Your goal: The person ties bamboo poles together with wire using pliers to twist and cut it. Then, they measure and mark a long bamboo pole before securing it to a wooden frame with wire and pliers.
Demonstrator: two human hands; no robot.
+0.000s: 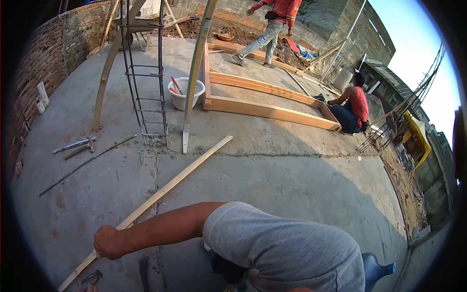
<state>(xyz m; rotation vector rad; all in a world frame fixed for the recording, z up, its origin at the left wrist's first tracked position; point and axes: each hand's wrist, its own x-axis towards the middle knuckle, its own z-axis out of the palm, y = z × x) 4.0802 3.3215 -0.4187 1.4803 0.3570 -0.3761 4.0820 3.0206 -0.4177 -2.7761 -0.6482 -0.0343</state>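
My right arm, in a grey sleeve, reaches left across the lower part of the head view. My right hand (109, 242) is closed round a long, thin wooden strip (170, 188), near its lower end. The strip slants over the concrete floor, its far end by the foot of a leaning wooden post (194, 73). At the bottom left edge a small dark metal tool head (92, 277), perhaps a hammer's, shows beside what look like fingertips of my left hand (87, 288). The rest of that hand is out of frame.
Hammers (73, 145) and a thin rod (87, 165) lie at left. A rebar column (146, 92) rises beside a white bucket (180, 100). Behind are a wooden frame (267, 109), a crouching person (356, 104) and a walking person (277, 24). A blue bottle (377, 270) stands lower right.
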